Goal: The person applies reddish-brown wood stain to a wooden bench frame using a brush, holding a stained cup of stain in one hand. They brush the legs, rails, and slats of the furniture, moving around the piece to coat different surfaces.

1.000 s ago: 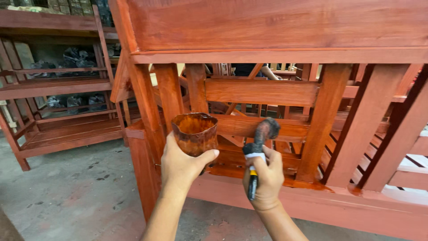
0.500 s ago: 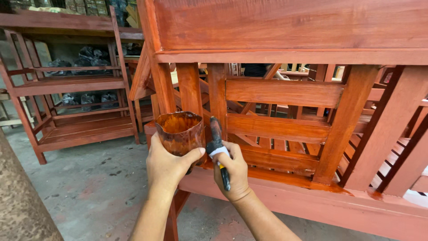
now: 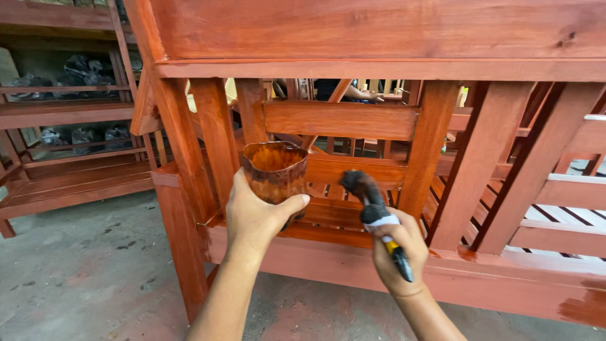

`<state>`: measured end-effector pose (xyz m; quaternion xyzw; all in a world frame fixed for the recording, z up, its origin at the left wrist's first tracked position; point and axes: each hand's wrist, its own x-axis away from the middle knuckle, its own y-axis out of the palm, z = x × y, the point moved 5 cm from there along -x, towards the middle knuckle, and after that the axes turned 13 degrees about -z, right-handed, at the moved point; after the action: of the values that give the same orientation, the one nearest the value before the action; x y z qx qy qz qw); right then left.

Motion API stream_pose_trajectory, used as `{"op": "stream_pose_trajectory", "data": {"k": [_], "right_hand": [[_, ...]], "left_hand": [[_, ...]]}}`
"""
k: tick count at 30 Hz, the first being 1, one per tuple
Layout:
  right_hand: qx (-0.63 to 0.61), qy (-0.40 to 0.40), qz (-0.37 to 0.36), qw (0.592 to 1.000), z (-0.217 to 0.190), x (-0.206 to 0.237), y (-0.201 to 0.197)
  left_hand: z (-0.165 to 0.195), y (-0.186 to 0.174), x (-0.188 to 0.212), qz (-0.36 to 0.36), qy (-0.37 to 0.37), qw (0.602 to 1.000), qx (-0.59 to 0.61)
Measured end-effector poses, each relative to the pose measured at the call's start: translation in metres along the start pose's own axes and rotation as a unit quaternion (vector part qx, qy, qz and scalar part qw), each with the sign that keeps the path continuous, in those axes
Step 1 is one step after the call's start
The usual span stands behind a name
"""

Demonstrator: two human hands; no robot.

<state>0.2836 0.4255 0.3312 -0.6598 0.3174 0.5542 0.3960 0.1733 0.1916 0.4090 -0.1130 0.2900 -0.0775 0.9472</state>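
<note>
In my left hand [image 3: 252, 218] I hold a small cup [image 3: 275, 172], stained brown and orange with the finish. My fingers go around its back and my thumb presses on its lower front side, so the grip is closed firm on it. The cup stands upright, with its open mouth up, a little above my knuckles.

My right hand [image 3: 398, 256] is just to the right of the cup and a bit lower. It is closed around the handle of a paintbrush [image 3: 375, 211]. The dark bristles point up and to the left from my fist, and the dark end of the handle, with a bit of yellow, comes out below my fingers. The bristles are in front of the horizontal rail [image 3: 353, 170], but I cannot tell if they touch it.

Behind both hands is the red-brown wooden frame [image 3: 379, 28], with upright posts on the left and right of my grip and a wide board above. Far to the left of my left hand stands a wooden shelf [image 3: 63, 113] with dark bags on it. Under my arms is the grey concrete floor [image 3: 82, 265].
</note>
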Motion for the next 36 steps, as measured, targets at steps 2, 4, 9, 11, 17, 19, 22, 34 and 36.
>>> {"op": "stream_pose_trajectory", "data": {"k": [2, 4, 9, 11, 17, 19, 22, 34, 36], "right_hand": [[0.022, 0.023, 0.014, 0.999, 0.010, 0.006, -0.023], [0.029, 0.031, 0.031, 0.999, 0.014, 0.011, -0.042], [0.056, 0.053, 0.064, 0.995, 0.004, 0.019, -0.068], [0.077, 0.052, 0.074, 0.993, -0.003, 0.019, -0.068], [0.033, 0.004, 0.016, 0.999, -0.018, -0.007, -0.013], [-0.004, 0.004, 0.008, 1.000, -0.026, -0.013, -0.005], [0.021, -0.041, 0.072, 0.996, -0.038, -0.028, -0.015], [0.120, 0.022, 0.147, 0.982, -0.047, -0.102, 0.028], [0.140, -0.006, 0.127, 0.982, -0.058, -0.113, 0.053]], "left_hand": [[0.005, 0.016, 0.001, -0.010, -0.006, 1.000, -0.009], [0.009, 0.028, 0.002, -0.018, -0.010, 1.000, -0.016], [0.017, 0.038, 0.004, -0.019, -0.009, 0.999, -0.032], [0.017, 0.036, 0.005, -0.021, -0.012, 1.000, -0.019], [0.016, 0.025, -0.001, -0.007, -0.023, 1.000, -0.005], [0.013, 0.017, -0.003, -0.007, -0.035, 0.999, -0.007], [0.010, -0.001, -0.009, -0.001, -0.052, 0.999, -0.012], [-0.019, -0.088, -0.038, 0.050, -0.068, 0.996, -0.029], [-0.024, -0.099, -0.041, 0.052, -0.076, 0.995, -0.031]]}}
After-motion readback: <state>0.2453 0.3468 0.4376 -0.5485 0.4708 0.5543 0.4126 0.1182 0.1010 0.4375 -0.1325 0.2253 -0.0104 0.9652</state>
